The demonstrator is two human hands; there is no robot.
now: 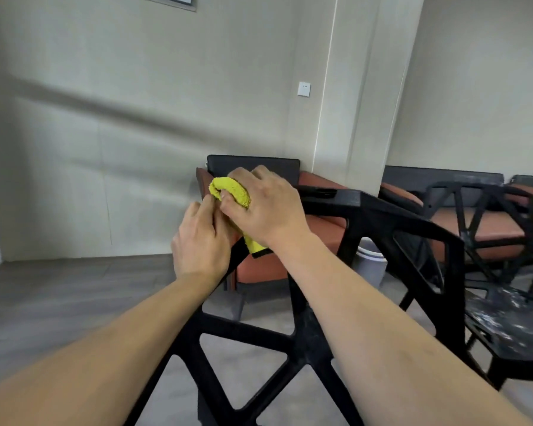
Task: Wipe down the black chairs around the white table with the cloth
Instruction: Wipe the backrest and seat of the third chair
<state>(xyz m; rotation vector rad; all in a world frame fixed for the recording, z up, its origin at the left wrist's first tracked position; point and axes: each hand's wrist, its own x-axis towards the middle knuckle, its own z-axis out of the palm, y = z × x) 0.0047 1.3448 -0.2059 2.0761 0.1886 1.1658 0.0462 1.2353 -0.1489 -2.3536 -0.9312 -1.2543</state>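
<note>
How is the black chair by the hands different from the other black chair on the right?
The near chair is being wiped: the right hand presses a yellow cloth on its top edge, the left hand beside it. The far chair is untouched. The near chair looks plain black; the far chair's seat has whitish specks. Both have open triangle frames.

Grey floor: black chairs, bin, sofas standing.

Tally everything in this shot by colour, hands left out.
Black: 2, the near black chair and the second black chair
Yellow: 1, the cloth
Orange-brown: 2, the sofa and the second sofa
White: 2, the bin and the wall socket
Total: 7
</note>
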